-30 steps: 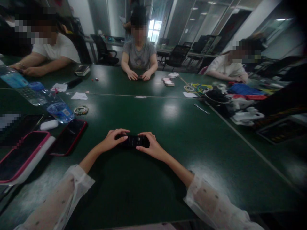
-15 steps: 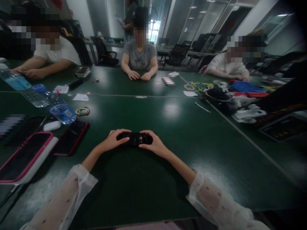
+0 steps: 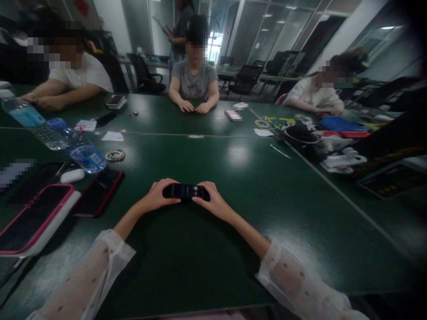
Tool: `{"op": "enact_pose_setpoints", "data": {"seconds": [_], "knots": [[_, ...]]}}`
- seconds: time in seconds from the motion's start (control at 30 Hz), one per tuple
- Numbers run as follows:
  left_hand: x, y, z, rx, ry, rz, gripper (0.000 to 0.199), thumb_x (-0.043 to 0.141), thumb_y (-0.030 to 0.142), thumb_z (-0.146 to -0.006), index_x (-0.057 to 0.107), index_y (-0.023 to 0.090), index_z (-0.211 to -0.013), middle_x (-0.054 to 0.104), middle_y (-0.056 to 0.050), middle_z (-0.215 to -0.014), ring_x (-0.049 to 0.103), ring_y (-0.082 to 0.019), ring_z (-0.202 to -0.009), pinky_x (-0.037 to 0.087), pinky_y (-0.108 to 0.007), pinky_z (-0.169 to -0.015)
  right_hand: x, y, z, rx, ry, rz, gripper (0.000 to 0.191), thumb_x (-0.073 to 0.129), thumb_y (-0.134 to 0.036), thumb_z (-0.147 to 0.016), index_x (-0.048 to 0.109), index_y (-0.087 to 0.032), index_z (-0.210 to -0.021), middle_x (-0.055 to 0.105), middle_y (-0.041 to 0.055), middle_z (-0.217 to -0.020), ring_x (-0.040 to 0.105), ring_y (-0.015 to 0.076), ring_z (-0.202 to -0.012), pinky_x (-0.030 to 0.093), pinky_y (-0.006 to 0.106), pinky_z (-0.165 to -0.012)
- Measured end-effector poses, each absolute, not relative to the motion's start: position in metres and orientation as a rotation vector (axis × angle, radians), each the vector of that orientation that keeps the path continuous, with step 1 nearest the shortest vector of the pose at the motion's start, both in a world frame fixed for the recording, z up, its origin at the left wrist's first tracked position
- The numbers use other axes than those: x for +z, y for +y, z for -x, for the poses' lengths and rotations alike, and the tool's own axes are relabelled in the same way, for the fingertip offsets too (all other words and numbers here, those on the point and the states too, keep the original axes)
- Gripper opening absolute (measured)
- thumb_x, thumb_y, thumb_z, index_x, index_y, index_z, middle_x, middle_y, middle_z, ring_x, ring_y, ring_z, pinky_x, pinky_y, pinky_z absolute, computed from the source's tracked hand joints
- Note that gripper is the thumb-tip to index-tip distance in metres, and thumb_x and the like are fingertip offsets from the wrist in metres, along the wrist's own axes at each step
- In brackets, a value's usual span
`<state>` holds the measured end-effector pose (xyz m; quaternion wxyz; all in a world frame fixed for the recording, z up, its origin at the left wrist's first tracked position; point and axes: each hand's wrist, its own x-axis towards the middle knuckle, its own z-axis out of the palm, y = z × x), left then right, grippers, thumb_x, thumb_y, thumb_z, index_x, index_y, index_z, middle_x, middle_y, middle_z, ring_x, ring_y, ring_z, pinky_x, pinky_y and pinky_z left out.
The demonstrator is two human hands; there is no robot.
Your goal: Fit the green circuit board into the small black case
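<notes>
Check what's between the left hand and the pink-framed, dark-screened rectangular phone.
Head view: a red-edged, dark-screened rectangular phone lies between the left hand and the pink-framed phone, on the green tabletop.

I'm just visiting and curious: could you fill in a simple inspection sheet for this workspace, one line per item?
Surface: shiny dark green table, with a seam running across it.
Job's things: black phone, screen facing the wearer, partly lit; whether it touches the table, I cannot tell.
Clutter: at left, plastic bottles, a red-edged phone and a pink-edged phone; at right, a wrench and a mixed pile with blue cloth.
Hands: left hand and right hand grip opposite ends of the black phone.
Cables: yellow and pale cords loosely coiled at far right.
Surroundings: people seated opposite, one standing behind; office chairs.
</notes>
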<state>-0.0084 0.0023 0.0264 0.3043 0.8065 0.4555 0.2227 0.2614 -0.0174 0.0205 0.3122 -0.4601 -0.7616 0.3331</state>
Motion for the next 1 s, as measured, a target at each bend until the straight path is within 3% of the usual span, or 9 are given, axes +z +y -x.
{"op": "enact_pose_setpoints", "data": {"seconds": [0.1,0.3,0.5,0.73,0.9,1.0], "knots": [[0.021,0.004,0.006,0.588,1.252,-2.168,0.056,0.070,0.060,-0.077,0.056,0.026,-0.120,0.060,-0.007,-0.127,0.054,-0.029,-0.118,0.035,-0.047,-0.103,0.020,-0.018,-0.260,0.791,-2.036,1.202,0.040,0.063,-0.048,-0.088,0.056,-0.024,-0.119,0.059,0.0098,-0.119,0.049,0.0271,-0.122,0.043,0.052,-0.105],[0.023,0.003,0.007,0.554,1.252,-2.190,0.058,0.068,0.062,-0.077,0.054,0.027,-0.121,0.060,-0.006,-0.125,0.054,-0.030,-0.116,0.037,-0.047,-0.101,0.021,-0.021,-0.261,0.795,-2.073,1.218,0.057,0.073,-0.039,-0.081,0.047,-0.027,-0.130,0.053,0.0098,-0.128,0.050,0.0282,-0.123,0.043,0.055,-0.104],[0.017,0.004,0.009,0.533,1.235,-2.235,0.059,0.071,0.058,-0.076,0.054,0.025,-0.123,0.060,-0.007,-0.124,0.054,-0.031,-0.116,0.037,-0.048,-0.098,0.016,-0.023,-0.260,0.770,-1.996,1.165,0.052,0.073,-0.031,-0.081,0.048,-0.025,-0.126,0.051,0.0094,-0.123,0.053,0.0248,-0.117,0.045,0.049,-0.103],[0.014,0.003,0.010,0.556,1.248,-2.231,0.050,0.068,0.055,-0.080,0.057,0.023,-0.117,0.061,-0.007,-0.124,0.053,-0.029,-0.117,0.036,-0.046,-0.101,0.020,-0.017,-0.271,0.599,-1.633,1.198,0.048,0.067,-0.039,-0.084,0.044,-0.024,-0.124,0.054,0.0083,-0.118,0.055,0.0238,-0.111,0.046,0.044,-0.101],[0.020,0.001,0.009,0.532,1.225,-2.227,0.049,0.065,0.057,-0.082,0.057,0.025,-0.118,0.060,-0.006,-0.125,0.052,-0.029,-0.118,0.036,-0.045,-0.100,0.004,0.012,-0.308,0.246,-1.479,1.390,0.052,0.065,-0.046,-0.083,0.045,-0.018,-0.122,0.051,0.0131,-0.118,0.051,0.0283,-0.112,0.044,0.050,-0.100],[0.021,0.001,0.009,0.525,1.237,-2.234,0.049,0.066,0.057,-0.082,0.057,0.024,-0.117,0.060,-0.006,-0.124,0.052,-0.028,-0.117,0.036,-0.044,-0.100,-0.010,0.026,-0.323,0.276,-1.470,1.528,0.054,0.067,-0.049,-0.079,0.049,-0.015,-0.117,0.054,0.0147,-0.112,0.052,0.0305,-0.106,0.046,0.052,-0.095]]}}
